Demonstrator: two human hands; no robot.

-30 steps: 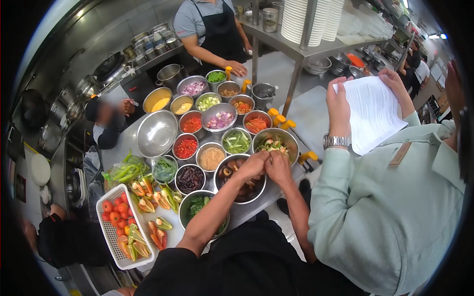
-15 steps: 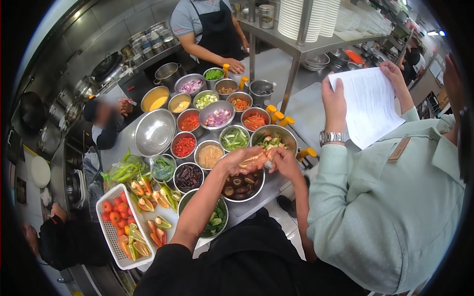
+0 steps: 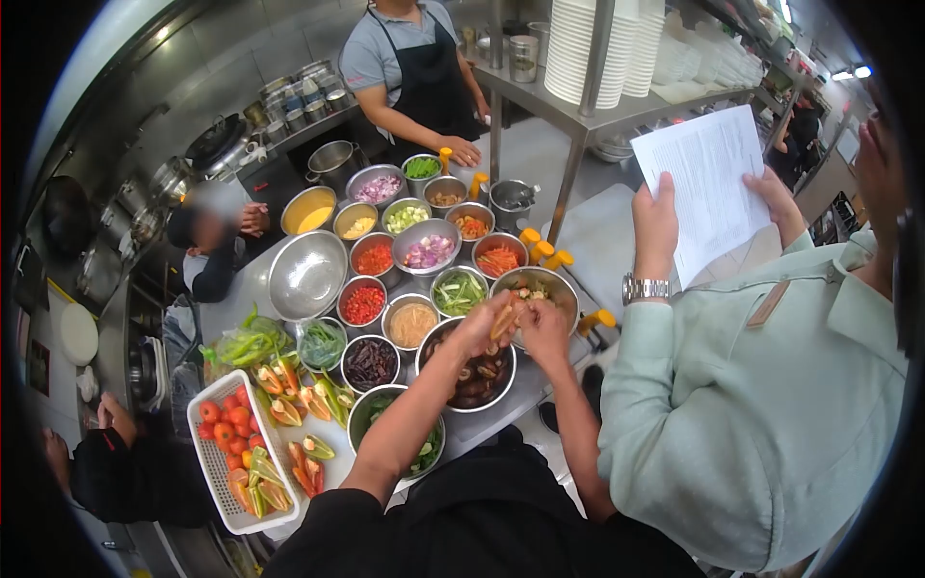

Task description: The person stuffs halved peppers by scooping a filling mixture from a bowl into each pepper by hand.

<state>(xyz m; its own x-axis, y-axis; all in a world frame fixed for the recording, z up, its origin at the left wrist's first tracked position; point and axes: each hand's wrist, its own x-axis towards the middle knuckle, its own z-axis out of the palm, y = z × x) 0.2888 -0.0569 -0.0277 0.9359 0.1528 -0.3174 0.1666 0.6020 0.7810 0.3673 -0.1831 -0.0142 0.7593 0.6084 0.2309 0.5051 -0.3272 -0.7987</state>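
Observation:
My left hand (image 3: pixel 480 328) is closed around a pale orange piece of food (image 3: pixel 503 320), whose kind I cannot make out. Pressed against it, my right hand (image 3: pixel 542 329) has its fingers pinched together at the same piece. Both hands are above the near rim of a steel bowl of mixed cut vegetables (image 3: pixel 533 283). Just below my left hand is a bowl of dark mushrooms (image 3: pixel 474 385). Beside that, a bowl of leafy greens (image 3: pixel 424 453) is partly covered by my left forearm.
Several steel bowls of chopped ingredients, including red pepper (image 3: pixel 362 304) and onion (image 3: pixel 429 250), crowd the table. A white basket (image 3: pixel 214 464) holds tomatoes and peppers. An empty steel bowl (image 3: pixel 307 275) tilts behind. At right, a person holds paper sheets (image 3: pixel 701 183); others stand around.
My left hand has turned from palm-up to fingers curled around the piece, and my hands have come closer together. The person's paper at right has shifted slightly.

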